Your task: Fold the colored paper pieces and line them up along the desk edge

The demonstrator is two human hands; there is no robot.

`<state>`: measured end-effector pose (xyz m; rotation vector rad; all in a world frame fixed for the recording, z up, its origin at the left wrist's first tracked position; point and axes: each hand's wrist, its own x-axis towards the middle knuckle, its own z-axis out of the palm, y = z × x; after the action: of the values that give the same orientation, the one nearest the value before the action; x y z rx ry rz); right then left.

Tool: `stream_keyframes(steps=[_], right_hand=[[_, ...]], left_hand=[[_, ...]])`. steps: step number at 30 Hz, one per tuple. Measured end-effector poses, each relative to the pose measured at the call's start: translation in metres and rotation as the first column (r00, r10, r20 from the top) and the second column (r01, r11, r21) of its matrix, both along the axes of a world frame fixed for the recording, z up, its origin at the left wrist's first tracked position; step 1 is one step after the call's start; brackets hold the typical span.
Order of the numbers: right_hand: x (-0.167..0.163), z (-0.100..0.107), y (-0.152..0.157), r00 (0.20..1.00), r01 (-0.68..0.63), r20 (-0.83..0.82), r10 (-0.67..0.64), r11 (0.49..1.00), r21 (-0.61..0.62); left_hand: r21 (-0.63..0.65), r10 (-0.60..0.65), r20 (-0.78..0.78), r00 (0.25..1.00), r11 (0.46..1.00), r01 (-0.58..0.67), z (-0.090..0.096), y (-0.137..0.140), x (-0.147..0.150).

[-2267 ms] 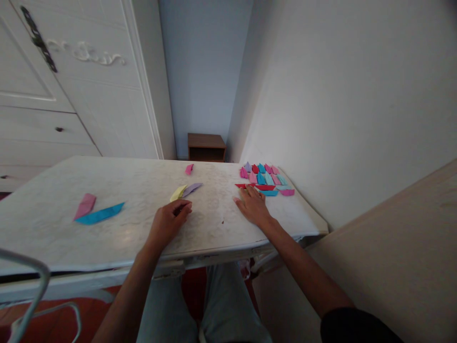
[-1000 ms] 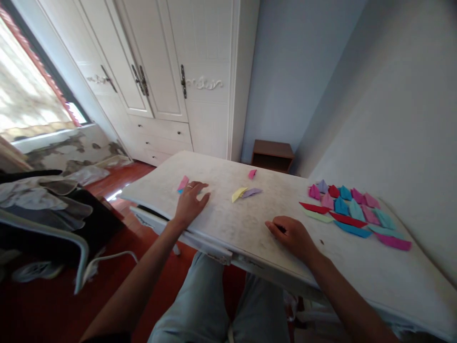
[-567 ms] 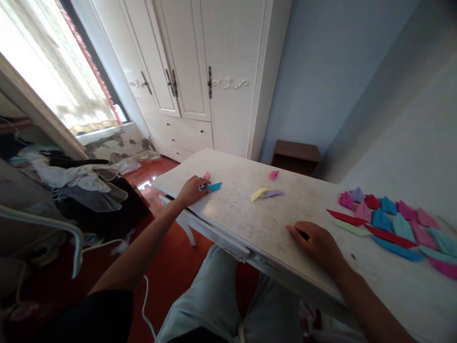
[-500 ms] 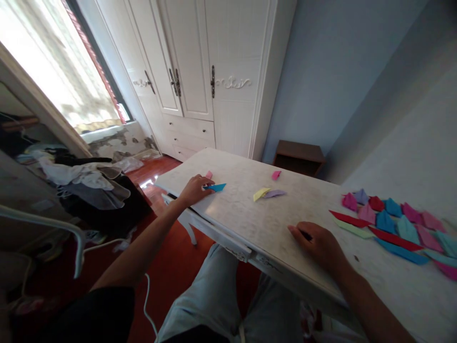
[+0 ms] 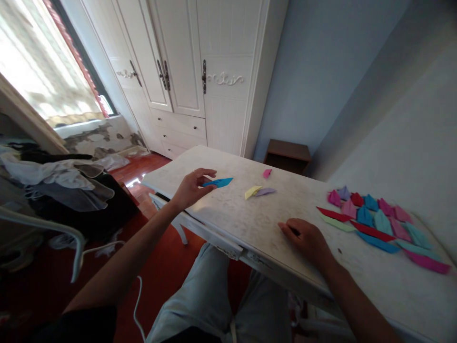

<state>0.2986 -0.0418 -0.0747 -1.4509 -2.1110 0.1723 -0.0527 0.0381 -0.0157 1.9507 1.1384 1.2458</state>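
My left hand (image 5: 194, 188) is above the far left part of the table, thumb and fingers closed on the near end of a blue folded paper piece (image 5: 222, 182). The paper's pointed end sticks out to the right. Just beyond it lie a yellow folded paper piece (image 5: 253, 192) and a lilac one (image 5: 266, 191), touching each other. A small pink folded piece (image 5: 267, 173) sits farther back. My right hand (image 5: 307, 238) rests near the table's front edge, its fingers curled in, with nothing visible in them.
Several colourful folded paper shapes (image 5: 364, 216) stand in rows at the right of the white table (image 5: 235, 214), with long flat pieces (image 5: 377, 242) in front. A partly pulled-out drawer (image 5: 210, 234) is below the front edge. A white wardrobe (image 5: 228, 114) stands behind.
My left hand has moved right with the blue paper piece and lifted it a little. The small pink piece beside that hand no longer shows. The view has shifted; my right hand stays resting.
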Motion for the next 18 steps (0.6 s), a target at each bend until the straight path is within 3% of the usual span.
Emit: stream_keyframes(steps=[4,9,15,18], right_hand=[[0.000,0.002,0.000,0.998,0.007,-0.067,-0.009,1.000,-0.024],[-0.001,0.007,-0.001,0.951,0.037,-0.305,-0.051,0.998,-0.053],[0.000,0.007,0.003,0.729,0.049,-0.679,-0.088,0.996,-0.076],[0.004,0.009,0.005,0.630,0.066,-0.773,-0.078,0.997,-0.047]], left_hand=[[-0.090,-0.111,0.167,0.980,0.988,0.127,0.011,-0.006,0.035],[-0.153,-0.220,0.287,0.932,0.950,0.271,0.008,-0.005,0.094],[-0.189,-0.327,0.312,0.892,0.899,0.395,-0.005,-0.005,0.160],[-0.205,-0.370,0.280,0.886,0.878,0.432,-0.012,-0.006,0.182]])
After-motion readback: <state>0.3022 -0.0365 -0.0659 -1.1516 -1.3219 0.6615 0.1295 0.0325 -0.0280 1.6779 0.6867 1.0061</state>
